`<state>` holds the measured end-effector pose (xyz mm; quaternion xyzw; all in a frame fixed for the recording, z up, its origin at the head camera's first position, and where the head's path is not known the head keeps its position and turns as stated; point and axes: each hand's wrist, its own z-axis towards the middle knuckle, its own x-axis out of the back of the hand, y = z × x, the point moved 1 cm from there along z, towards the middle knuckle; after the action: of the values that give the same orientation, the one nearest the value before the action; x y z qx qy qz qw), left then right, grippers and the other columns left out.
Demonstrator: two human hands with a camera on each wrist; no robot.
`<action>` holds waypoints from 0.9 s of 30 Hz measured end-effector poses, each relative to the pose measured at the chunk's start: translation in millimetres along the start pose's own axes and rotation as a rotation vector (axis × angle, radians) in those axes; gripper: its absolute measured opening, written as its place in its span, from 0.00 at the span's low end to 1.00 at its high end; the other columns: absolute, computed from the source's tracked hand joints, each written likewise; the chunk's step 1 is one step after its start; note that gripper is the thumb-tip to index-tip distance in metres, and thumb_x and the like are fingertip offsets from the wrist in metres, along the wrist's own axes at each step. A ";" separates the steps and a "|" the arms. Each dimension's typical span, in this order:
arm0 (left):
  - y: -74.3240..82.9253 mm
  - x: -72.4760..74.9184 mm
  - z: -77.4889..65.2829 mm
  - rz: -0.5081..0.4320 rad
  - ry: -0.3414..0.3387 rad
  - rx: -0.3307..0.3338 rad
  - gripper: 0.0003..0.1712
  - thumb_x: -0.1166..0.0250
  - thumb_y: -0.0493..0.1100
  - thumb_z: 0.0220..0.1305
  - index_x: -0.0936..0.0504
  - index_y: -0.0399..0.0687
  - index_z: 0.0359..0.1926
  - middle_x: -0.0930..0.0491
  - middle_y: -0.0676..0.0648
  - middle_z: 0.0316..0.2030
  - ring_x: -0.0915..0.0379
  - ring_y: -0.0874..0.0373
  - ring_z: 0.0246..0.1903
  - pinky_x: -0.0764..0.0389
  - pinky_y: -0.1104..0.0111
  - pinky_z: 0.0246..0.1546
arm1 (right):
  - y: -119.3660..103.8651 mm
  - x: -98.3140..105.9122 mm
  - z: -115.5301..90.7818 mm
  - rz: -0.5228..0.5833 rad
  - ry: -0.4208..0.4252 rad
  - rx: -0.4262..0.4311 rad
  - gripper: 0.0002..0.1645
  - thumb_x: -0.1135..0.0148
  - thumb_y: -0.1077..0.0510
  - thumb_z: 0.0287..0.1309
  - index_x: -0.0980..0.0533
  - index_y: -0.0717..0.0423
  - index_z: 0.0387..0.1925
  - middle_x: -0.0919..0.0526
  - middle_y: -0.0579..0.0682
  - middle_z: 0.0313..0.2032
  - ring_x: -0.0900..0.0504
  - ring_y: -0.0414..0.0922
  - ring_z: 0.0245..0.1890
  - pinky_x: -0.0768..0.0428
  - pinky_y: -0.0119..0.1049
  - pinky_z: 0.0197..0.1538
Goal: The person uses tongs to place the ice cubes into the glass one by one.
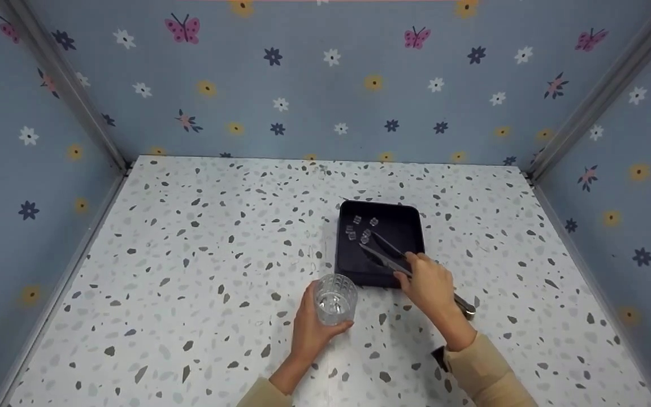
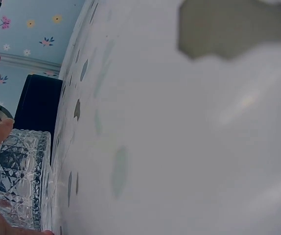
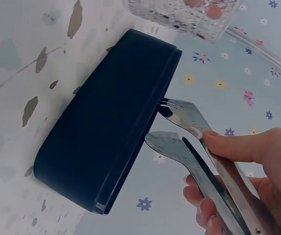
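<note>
In the head view my left hand grips a clear cut-glass tumbler, thumb and fingers round its sides. The tumbler's patterned wall also shows in the left wrist view. My right hand holds metal tongs with their arms spread apart; one tip is fork-shaped, the other spoon-like. These tips reach over a dark square tray, which stands just beyond the tumbler. Several small clear cubes lie inside the tray, one pair right by the tong tips. Nothing shows between the tips.
A white speckled tabletop lies under everything. Blue flower-and-butterfly panels wall it in at the back and both sides, with grey posts at the corners. A black piece sits beside my right sleeve.
</note>
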<state>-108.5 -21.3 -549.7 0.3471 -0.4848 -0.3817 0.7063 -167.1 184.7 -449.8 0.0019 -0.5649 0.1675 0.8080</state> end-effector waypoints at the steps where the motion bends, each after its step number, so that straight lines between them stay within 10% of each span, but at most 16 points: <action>1: -0.2 -0.2 0.2 0.000 0.001 -0.002 0.57 0.23 0.51 0.29 0.43 0.34 0.59 0.32 0.39 0.52 0.34 0.46 0.50 0.32 0.57 0.50 | 0.8 -1.3 1.2 -0.005 -0.005 0.001 0.22 0.30 0.54 0.40 0.23 0.62 0.38 0.23 0.54 0.26 0.23 0.55 0.21 0.26 0.48 0.22; 27: -0.2 -1.0 1.3 0.005 -0.031 0.047 0.57 0.24 0.52 0.30 0.44 0.38 0.61 0.34 0.40 0.54 0.37 0.48 0.54 0.35 0.59 0.54 | 12.3 -36.8 28.7 -0.042 -0.029 -0.007 0.14 0.31 0.56 0.39 0.22 0.59 0.29 0.22 0.54 0.25 0.23 0.56 0.23 0.26 0.49 0.24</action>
<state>-110.0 -20.6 -549.8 0.3564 -0.5053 -0.3736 0.6914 -207.8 180.9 -475.3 0.0133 -0.5770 0.1482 0.8031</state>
